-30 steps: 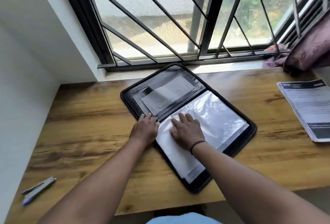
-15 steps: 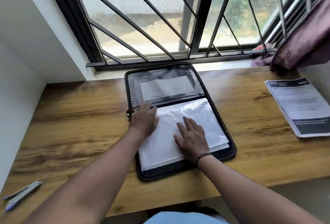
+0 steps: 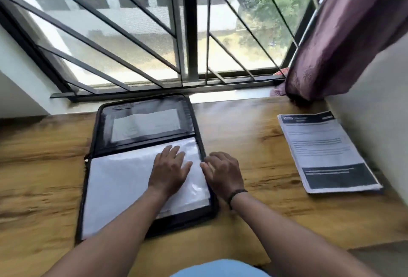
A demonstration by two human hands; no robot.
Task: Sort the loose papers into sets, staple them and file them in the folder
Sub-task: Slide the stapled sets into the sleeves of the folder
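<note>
Your view is smeared by motion, so fine detail is soft everywhere. At the far left the wooden counter [image 3: 37, 166] runs out of frame, and its near edge is hidden under your forearms and the pale blue cloth at the bottom.

One black zip folder [image 3: 141, 161] lies open on the counter, spine running left to right. Its far half holds a pocket with one pale sheet [image 3: 145, 125] behind glossy plastic; what is on that sheet cannot be read. The near half carries clear sleeves [image 3: 119, 188] with white paper inside; how many sleeves are stacked there you cannot tell. The folder's far edge sits just beside the window sill [image 3: 229, 94], and its near left corner is cut off by your left forearm.

Your left hand [image 3: 169, 171] lies flat on the right part of the sleeves, fingers straight and spread, gripping nothing. Your right hand [image 3: 223, 171] rests at the folder's right edge, fingers loosely bent with the tips touching the zip border, holding nothing that shows.

Bare wood lies between the folder and the one stack of printed papers [image 3: 324, 153], well apart to the right. Its print is too blurred to read and the sheet count cannot be told. The stack's right side sits near the white wall [image 3: 375, 135]. One purple curtain [image 3: 344, 33] hangs above the counter's far right corner.
</note>
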